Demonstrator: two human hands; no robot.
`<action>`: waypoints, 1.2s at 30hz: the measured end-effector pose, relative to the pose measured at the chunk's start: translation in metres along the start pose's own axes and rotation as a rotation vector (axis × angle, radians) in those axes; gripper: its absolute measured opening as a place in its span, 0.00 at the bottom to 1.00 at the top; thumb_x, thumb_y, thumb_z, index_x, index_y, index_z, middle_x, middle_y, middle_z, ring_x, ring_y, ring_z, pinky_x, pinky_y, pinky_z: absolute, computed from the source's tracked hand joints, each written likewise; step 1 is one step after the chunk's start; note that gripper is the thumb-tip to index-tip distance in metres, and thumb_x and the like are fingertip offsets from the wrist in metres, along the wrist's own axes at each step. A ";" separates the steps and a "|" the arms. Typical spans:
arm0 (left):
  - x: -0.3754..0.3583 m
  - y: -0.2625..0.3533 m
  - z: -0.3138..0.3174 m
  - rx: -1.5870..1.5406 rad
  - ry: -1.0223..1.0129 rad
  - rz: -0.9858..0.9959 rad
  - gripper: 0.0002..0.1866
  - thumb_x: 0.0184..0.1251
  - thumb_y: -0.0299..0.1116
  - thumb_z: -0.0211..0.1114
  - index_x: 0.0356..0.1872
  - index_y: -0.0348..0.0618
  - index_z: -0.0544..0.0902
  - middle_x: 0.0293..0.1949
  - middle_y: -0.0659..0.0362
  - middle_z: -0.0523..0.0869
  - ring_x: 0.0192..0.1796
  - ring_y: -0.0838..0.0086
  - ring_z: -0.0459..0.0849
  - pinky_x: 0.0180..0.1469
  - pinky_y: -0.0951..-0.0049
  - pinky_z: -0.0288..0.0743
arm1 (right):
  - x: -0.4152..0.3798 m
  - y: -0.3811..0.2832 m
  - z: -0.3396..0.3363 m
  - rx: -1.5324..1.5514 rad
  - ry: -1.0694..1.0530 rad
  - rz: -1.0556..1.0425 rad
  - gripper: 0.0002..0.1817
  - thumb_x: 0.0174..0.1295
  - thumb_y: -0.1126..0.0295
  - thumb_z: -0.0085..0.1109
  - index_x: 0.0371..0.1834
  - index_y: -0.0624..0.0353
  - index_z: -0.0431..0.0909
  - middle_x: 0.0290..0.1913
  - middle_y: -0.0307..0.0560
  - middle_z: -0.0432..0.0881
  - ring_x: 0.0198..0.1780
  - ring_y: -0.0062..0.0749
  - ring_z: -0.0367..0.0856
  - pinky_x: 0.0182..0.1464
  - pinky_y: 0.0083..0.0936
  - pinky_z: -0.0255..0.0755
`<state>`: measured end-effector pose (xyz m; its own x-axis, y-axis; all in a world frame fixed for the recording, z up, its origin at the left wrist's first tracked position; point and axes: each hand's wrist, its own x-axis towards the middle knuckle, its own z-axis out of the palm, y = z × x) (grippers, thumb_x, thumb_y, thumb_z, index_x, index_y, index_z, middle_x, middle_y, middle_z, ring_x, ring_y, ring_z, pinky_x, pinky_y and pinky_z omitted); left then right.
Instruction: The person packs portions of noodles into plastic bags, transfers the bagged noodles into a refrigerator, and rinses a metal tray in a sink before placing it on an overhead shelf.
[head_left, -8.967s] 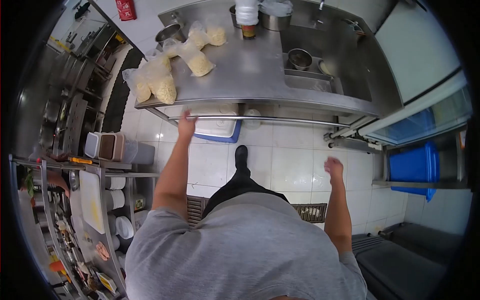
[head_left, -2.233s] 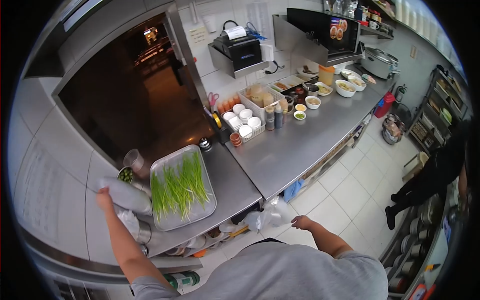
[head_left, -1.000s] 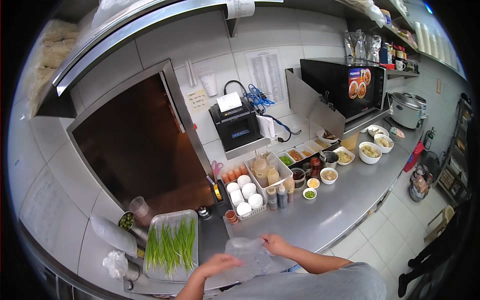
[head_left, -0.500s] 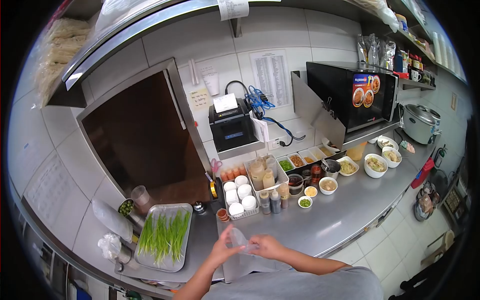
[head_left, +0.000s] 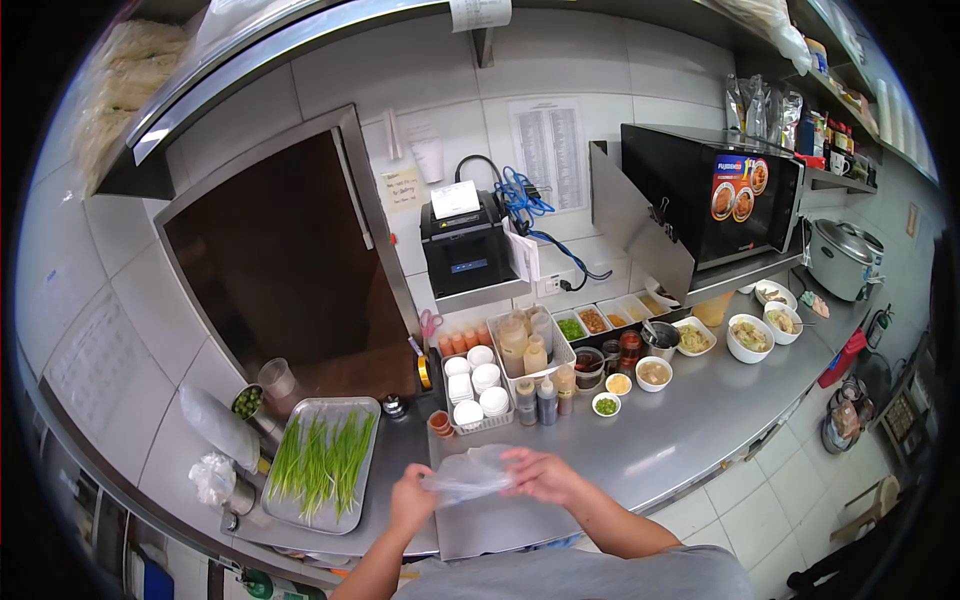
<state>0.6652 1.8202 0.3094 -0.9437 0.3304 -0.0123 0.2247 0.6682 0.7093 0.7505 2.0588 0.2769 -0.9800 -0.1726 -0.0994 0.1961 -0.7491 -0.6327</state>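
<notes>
A clear plastic bag (head_left: 468, 474) is stretched between both hands over the front of the steel counter (head_left: 600, 480). My left hand (head_left: 412, 500) pinches its left end. My right hand (head_left: 542, 475) grips the right end. Beyond the hands, a white basket (head_left: 485, 426) holds stacked white cups (head_left: 486, 378). To the left lies a metal tray (head_left: 366, 415) of long green stalks (head_left: 318, 462).
Sauce bottles (head_left: 547, 400) stand behind the hands. Small bowls of chopped greens (head_left: 606, 404) and yellow bits (head_left: 619, 384) sit to the right, with larger food bowls (head_left: 750, 338) farther back. A black printer (head_left: 464, 245) and a microwave (head_left: 710, 200) are above.
The hands have moved apart, drawing the crumpled bag out wider between them. My left hand has shifted left and my right hand slightly right. The view has tilted a little.
</notes>
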 end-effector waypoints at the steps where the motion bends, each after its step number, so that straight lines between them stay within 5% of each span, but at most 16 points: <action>1: 0.005 -0.018 -0.001 0.059 0.114 0.049 0.18 0.45 0.20 0.59 0.41 0.44 0.76 0.33 0.52 0.79 0.36 0.66 0.80 0.38 0.68 0.74 | 0.006 0.010 0.008 -0.104 -0.015 0.000 0.16 0.56 0.77 0.52 0.49 0.58 0.70 0.40 0.44 0.76 0.41 0.34 0.77 0.47 0.33 0.71; 4: 0.024 -0.111 0.006 0.171 0.363 0.275 0.19 0.42 0.21 0.60 0.41 0.40 0.78 0.32 0.48 0.81 0.32 0.64 0.82 0.35 0.72 0.73 | 0.030 0.047 0.038 -0.424 -0.056 -0.005 0.17 0.56 0.76 0.52 0.51 0.58 0.69 0.42 0.46 0.77 0.44 0.35 0.77 0.48 0.34 0.71; 6: 0.010 -0.127 -0.013 -0.044 0.204 0.107 0.18 0.43 0.20 0.59 0.40 0.40 0.79 0.30 0.50 0.81 0.30 0.65 0.81 0.35 0.72 0.73 | 0.049 0.069 0.063 -0.649 -0.084 -0.012 0.18 0.56 0.76 0.52 0.52 0.57 0.68 0.43 0.47 0.77 0.46 0.37 0.77 0.49 0.35 0.70; 8: -0.018 -0.130 -0.037 -0.298 0.178 0.004 0.16 0.44 0.19 0.59 0.39 0.40 0.81 0.28 0.53 0.81 0.29 0.66 0.81 0.35 0.72 0.73 | 0.057 0.089 0.103 -1.252 -0.055 -0.534 0.16 0.56 0.75 0.53 0.50 0.55 0.71 0.40 0.47 0.79 0.42 0.40 0.78 0.45 0.34 0.70; 10: -0.056 -0.124 -0.067 -0.584 0.291 -0.039 0.13 0.46 0.19 0.59 0.36 0.40 0.82 0.28 0.56 0.82 0.29 0.68 0.80 0.36 0.73 0.72 | 0.076 0.124 0.131 -1.546 -0.112 -0.715 0.14 0.55 0.74 0.53 0.46 0.54 0.73 0.35 0.48 0.80 0.38 0.42 0.79 0.40 0.34 0.71; 16: -0.182 -0.250 -0.174 -1.604 0.133 -0.253 0.23 0.48 0.25 0.62 0.50 0.32 0.75 0.40 0.50 0.82 0.38 0.67 0.80 0.46 0.62 0.74 | 0.161 0.284 0.195 -1.411 -0.287 -0.286 0.08 0.49 0.77 0.51 0.32 0.56 0.75 0.22 0.40 0.77 0.27 0.37 0.78 0.31 0.31 0.69; 18: -0.241 -0.252 -0.217 -1.385 0.291 -0.244 0.18 0.49 0.24 0.60 0.46 0.34 0.75 0.42 0.50 0.80 0.42 0.63 0.80 0.51 0.60 0.74 | 0.168 0.315 0.260 -1.240 -0.362 0.044 0.08 0.47 0.78 0.49 0.31 0.57 0.74 0.24 0.37 0.76 0.28 0.32 0.77 0.30 0.28 0.68; 20: -0.280 -0.287 -0.242 -0.872 0.422 -0.369 0.20 0.54 0.29 0.59 0.49 0.33 0.72 0.48 0.46 0.77 0.50 0.58 0.76 0.56 0.59 0.70 | 0.190 0.383 0.290 -0.272 -0.540 0.454 0.09 0.45 0.79 0.49 0.31 0.56 0.73 0.27 0.35 0.74 0.29 0.23 0.74 0.30 0.24 0.67; 22: -0.323 -0.368 -0.254 -0.061 0.474 -0.581 0.30 0.62 0.39 0.58 0.60 0.28 0.66 0.58 0.38 0.71 0.61 0.50 0.68 0.62 0.61 0.62 | 0.152 0.381 0.368 -0.145 -0.571 0.734 0.11 0.45 0.77 0.50 0.34 0.56 0.73 0.29 0.35 0.74 0.32 0.22 0.75 0.31 0.23 0.68; 25: -0.362 -0.398 -0.268 -0.144 0.728 -0.636 0.22 0.58 0.18 0.45 0.57 0.28 0.67 0.48 0.41 0.77 0.48 0.57 0.77 0.51 0.63 0.74 | 0.124 0.423 0.415 -0.249 -0.715 0.898 0.13 0.44 0.76 0.52 0.37 0.57 0.72 0.29 0.40 0.76 0.32 0.30 0.77 0.33 0.28 0.70; 28: -0.377 -0.451 -0.281 -1.222 0.700 -0.421 0.24 0.52 0.23 0.56 0.54 0.33 0.69 0.49 0.46 0.77 0.52 0.56 0.76 0.59 0.56 0.67 | 0.132 0.454 0.405 -1.360 -0.954 -0.102 0.16 0.44 0.74 0.54 0.39 0.58 0.73 0.31 0.48 0.78 0.36 0.39 0.78 0.37 0.33 0.72; 30: -0.392 -0.417 -0.284 -1.720 0.632 -0.205 0.29 0.48 0.25 0.60 0.57 0.34 0.68 0.49 0.47 0.77 0.52 0.59 0.76 0.60 0.55 0.66 | 0.144 0.459 0.405 -1.421 -0.707 0.074 0.18 0.43 0.74 0.56 0.42 0.58 0.74 0.34 0.54 0.79 0.38 0.44 0.78 0.40 0.35 0.72; 31: -0.377 -0.357 -0.300 -1.854 0.600 -0.089 0.33 0.47 0.25 0.61 0.60 0.33 0.65 0.50 0.47 0.76 0.50 0.62 0.76 0.57 0.56 0.67 | 0.182 0.524 0.358 -1.374 -0.574 -0.070 0.17 0.43 0.74 0.55 0.41 0.57 0.76 0.36 0.54 0.80 0.40 0.44 0.79 0.42 0.33 0.72; 32: -0.378 -0.343 -0.309 -1.887 0.458 -0.019 0.37 0.46 0.22 0.59 0.64 0.35 0.60 0.55 0.46 0.71 0.58 0.58 0.69 0.63 0.57 0.59 | 0.198 0.537 0.346 -1.375 -0.588 -0.146 0.15 0.43 0.74 0.55 0.38 0.58 0.77 0.37 0.54 0.80 0.41 0.44 0.79 0.44 0.33 0.72; 34: -0.372 -0.375 -0.301 -1.589 0.487 -0.112 0.30 0.43 0.17 0.59 0.55 0.38 0.69 0.46 0.55 0.77 0.48 0.70 0.76 0.50 0.71 0.70 | 0.235 0.588 0.305 -1.625 -0.815 -0.341 0.10 0.47 0.77 0.54 0.35 0.60 0.78 0.35 0.48 0.81 0.40 0.37 0.79 0.42 0.30 0.73; 36: -0.370 -0.414 -0.305 -0.712 0.721 -0.627 0.17 0.43 0.14 0.55 0.35 0.43 0.81 0.41 0.57 0.78 0.36 0.72 0.76 0.36 0.74 0.70 | 0.209 0.545 0.372 -0.756 -0.509 0.764 0.17 0.48 0.82 0.52 0.44 0.61 0.76 0.32 0.47 0.78 0.37 0.33 0.79 0.41 0.28 0.73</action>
<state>0.8478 1.2180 0.2358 -0.8107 -0.5251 -0.2590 -0.2950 -0.0158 0.9554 0.6657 1.3762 0.1967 -0.4582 -0.7728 -0.4390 0.4853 0.1962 -0.8520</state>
